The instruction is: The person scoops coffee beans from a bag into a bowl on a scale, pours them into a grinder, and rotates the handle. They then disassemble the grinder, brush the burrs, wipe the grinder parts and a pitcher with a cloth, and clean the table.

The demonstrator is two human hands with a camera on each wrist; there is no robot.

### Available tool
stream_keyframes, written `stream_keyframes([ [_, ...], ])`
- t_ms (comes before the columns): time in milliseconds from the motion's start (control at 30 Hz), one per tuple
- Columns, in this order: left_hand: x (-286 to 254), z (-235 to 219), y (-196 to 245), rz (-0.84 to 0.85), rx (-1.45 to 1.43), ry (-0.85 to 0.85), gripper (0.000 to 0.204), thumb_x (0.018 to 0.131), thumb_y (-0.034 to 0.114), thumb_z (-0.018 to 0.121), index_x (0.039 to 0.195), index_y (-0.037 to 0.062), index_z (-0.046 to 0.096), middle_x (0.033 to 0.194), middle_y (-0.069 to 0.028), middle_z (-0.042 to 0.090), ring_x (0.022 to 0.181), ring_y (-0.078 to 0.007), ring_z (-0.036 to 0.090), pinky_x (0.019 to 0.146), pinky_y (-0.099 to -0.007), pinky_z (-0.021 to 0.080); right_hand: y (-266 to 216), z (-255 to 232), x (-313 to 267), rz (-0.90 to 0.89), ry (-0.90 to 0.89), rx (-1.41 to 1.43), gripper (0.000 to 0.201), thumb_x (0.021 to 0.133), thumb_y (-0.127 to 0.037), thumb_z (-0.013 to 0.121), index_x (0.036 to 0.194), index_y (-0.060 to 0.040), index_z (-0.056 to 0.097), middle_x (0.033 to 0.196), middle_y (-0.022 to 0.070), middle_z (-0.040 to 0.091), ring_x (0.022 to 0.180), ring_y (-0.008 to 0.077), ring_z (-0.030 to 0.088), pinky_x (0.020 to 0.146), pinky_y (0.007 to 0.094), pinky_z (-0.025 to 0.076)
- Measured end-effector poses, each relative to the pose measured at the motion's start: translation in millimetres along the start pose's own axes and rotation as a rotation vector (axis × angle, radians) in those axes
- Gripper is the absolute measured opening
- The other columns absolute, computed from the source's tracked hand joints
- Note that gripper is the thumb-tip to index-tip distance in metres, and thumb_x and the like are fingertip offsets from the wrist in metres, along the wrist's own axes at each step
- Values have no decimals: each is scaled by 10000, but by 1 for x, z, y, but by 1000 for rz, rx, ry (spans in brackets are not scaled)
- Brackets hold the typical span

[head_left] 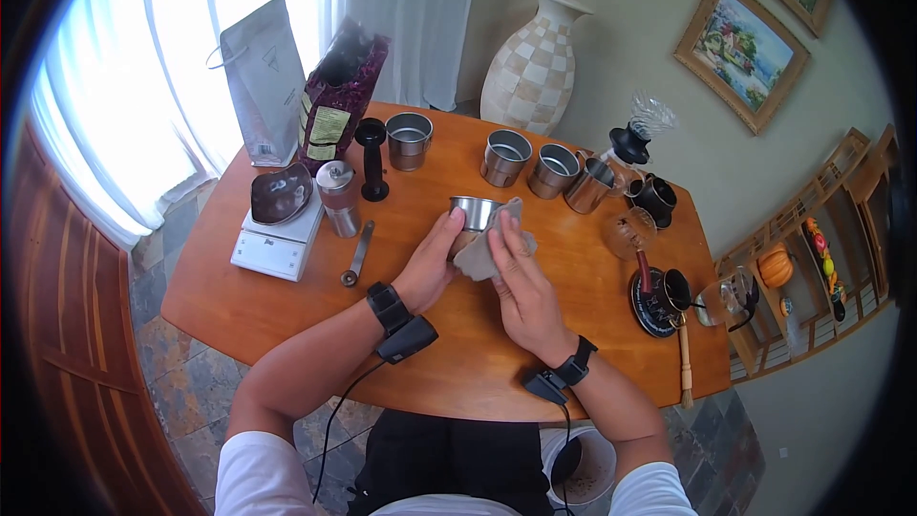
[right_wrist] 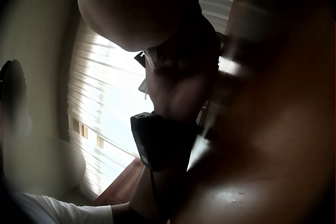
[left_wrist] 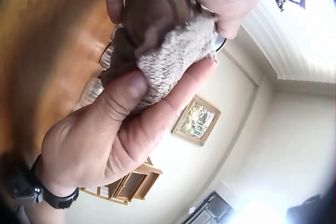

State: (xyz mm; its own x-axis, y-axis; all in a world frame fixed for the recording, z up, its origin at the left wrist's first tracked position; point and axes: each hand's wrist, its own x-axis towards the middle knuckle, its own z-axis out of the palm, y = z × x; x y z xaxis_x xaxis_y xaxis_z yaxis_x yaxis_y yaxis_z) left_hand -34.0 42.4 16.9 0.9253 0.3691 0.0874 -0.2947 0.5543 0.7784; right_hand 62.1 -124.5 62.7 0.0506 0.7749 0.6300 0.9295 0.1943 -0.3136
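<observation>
A small stainless steel cup (head_left: 473, 212) is held above the near middle of the table by my left hand (head_left: 430, 263), which grips its side. My right hand (head_left: 525, 301) pinches a grey-beige cloth (head_left: 479, 258) against the cup, fingers extended along it. From the left wrist view, the cloth (left_wrist: 173, 64) bunches over the cup's side near its base (left_wrist: 157, 11), between the right thumb and fingers. The right wrist view is dark; the left forearm with its strapped camera (right_wrist: 149, 134) shows there, while the cup is hidden.
At left stand a scale (head_left: 272, 253) bearing a dark dish (head_left: 282, 196), a hand grinder (head_left: 339, 196), a measuring spoon (head_left: 359, 253) and two bags. Metal cups (head_left: 506, 158) line the back. Glass coffee ware (head_left: 630, 234), a black cup (head_left: 676, 289) and a brush (head_left: 686, 363) are at right.
</observation>
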Motion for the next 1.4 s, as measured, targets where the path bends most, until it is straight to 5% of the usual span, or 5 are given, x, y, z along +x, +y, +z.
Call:
stream_keyframes([
  [333, -4, 8, 0, 148, 414, 90, 535, 1147, 463, 363, 1505, 74, 445, 1416, -88, 556, 1291, -167, 534, 1117, -345, 421, 15, 5, -16, 733, -88, 598, 549, 1087, -141, 490, 1599, 4, 352, 1551, 290, 468, 1421, 407, 507, 1133, 422, 434],
  [633, -7, 11, 6, -57, 144, 218, 606, 1144, 521, 256, 1521, 84, 443, 1428, -95, 578, 1302, -216, 581, 1098, -401, 483, 3, -4, 0, -7, 20, -134, 658, 895, 118, 564, 1535, 21, 451, 1659, 286, 294, 1501, 449, 376, 1204, 495, 392],
  [867, -15, 26, 10, 60, 244, 130, 596, 1106, 513, 451, 1516, 82, 420, 1454, -83, 556, 1339, -195, 561, 1100, -407, 487, -2, 1, -2, -54, -40, -128, 673, 899, 116, 565, 1550, -4, 445, 1659, 277, 301, 1501, 449, 374, 1201, 499, 393],
  [1233, -6, 15, -5, 219, 432, 48, 557, 1055, 342, 645, 1471, 38, 434, 1361, -71, 573, 1238, -137, 558, 1066, -313, 462, 20, 17, -23, 725, 86, 862, 567, 1086, -88, 488, 1620, -4, 315, 1652, 257, 352, 1512, 357, 410, 1212, 388, 332],
  [1400, -3, 10, 0, 169, 388, 226, 589, 1035, 340, 688, 1450, 2, 443, 1340, -107, 584, 1223, -141, 567, 1053, -312, 476, 4, 8, -12, 187, 44, 223, 560, 1078, -73, 495, 1616, -28, 346, 1700, 243, 248, 1550, 385, 325, 1234, 413, 311],
])
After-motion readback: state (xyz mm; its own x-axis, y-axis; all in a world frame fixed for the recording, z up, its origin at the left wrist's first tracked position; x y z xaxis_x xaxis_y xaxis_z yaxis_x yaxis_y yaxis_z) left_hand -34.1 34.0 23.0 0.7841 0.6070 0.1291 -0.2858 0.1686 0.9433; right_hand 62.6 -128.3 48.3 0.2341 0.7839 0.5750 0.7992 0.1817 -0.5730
